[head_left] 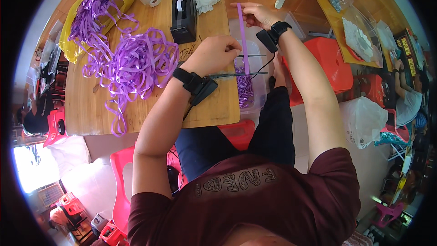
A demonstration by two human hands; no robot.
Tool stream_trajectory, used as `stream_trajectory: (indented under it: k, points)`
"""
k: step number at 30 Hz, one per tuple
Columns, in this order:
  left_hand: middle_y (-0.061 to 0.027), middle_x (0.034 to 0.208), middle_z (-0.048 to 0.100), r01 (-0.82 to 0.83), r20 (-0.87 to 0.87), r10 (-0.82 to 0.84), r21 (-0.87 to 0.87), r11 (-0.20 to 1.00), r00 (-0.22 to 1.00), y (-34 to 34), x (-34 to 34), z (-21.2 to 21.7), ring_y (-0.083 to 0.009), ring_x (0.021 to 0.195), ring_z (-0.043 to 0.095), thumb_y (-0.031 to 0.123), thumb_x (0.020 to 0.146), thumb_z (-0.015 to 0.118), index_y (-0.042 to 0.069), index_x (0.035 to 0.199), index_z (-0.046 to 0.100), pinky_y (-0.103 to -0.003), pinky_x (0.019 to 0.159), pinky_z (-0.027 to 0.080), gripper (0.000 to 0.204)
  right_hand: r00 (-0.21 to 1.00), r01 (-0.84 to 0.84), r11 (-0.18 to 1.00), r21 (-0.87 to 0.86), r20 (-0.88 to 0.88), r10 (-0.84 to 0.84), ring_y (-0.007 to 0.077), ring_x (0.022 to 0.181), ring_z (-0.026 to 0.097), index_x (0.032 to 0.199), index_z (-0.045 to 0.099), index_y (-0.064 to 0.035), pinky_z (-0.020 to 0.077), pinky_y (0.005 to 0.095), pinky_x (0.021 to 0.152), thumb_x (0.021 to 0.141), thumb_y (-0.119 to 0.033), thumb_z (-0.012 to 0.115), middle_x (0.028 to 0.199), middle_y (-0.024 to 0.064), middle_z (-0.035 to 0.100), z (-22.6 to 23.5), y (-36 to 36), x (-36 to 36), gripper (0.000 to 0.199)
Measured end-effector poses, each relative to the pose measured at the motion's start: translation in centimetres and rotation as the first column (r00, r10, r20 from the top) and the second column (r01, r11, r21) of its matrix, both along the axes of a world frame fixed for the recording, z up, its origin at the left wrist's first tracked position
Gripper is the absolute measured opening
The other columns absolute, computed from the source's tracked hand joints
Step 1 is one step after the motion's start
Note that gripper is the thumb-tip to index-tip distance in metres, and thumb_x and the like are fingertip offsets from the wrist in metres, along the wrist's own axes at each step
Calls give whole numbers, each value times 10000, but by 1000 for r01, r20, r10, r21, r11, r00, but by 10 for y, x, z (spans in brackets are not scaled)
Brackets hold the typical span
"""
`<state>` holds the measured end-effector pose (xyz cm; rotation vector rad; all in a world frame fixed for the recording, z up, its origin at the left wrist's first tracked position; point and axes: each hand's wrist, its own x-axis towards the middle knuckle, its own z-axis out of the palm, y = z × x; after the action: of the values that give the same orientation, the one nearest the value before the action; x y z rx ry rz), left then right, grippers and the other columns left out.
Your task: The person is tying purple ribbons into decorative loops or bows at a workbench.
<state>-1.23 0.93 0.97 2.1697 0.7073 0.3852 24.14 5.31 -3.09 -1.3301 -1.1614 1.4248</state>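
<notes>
In the head view, my only feed, I have both hands in the upper middle of the frame, near the right edge of the wooden table. A narrow purple ribbon strip runs nearly straight between the right hand and two thin dark rods, which jut past the table edge over a clear plastic tub.

The right hand is at the strip's upper end, index finger stretched to the left and the others curled; I can't tell from here whether it pinches the ribbon or just hooks it. The left hand is just beside the strip, above the table edge, its fingers bent and tips close together; whether they grip anything I can't tell. Each wrist wears a black strapped device.

More purple ribbon lies in the tub. In the upper left, I see a loose purple heap spread on the table, beside a yellow bag filled with the same ribbon. Right of those stand a black tape dispenser and a crumpled white sheet. A red stool sits to the right, below the right forearm.
</notes>
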Motion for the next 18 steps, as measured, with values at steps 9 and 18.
stream_trajectory:
  k: [9, 18]
  points:
    - [-110, 955, 693, 199, 83, -242, 350, 915, 967, -1, 5, -8, -290, 908, 635, 159, 912, 609, 47, 1059, 717, -371, 828, 510, 213, 956, -58, 995, -78, -291, 33, 84, 610, 426, 1449, 469, -106, 377, 241, 570, 937, -143, 491, 754, -34, 468, -79, -19, 0, 514]
    - [-146, 1004, 704, 216, -34, -216, 280, 935, 976, 0, 0, -12, -331, 962, 637, 179, 923, 592, 35, 1062, 718, -391, 875, 501, 236, 941, -91, 947, -308, -339, -20, 71, 538, 439, 1318, 619, -72, 398, 232, 541, 965, -199, 608, 698, -13, 527, -161, -209, -70, 375]
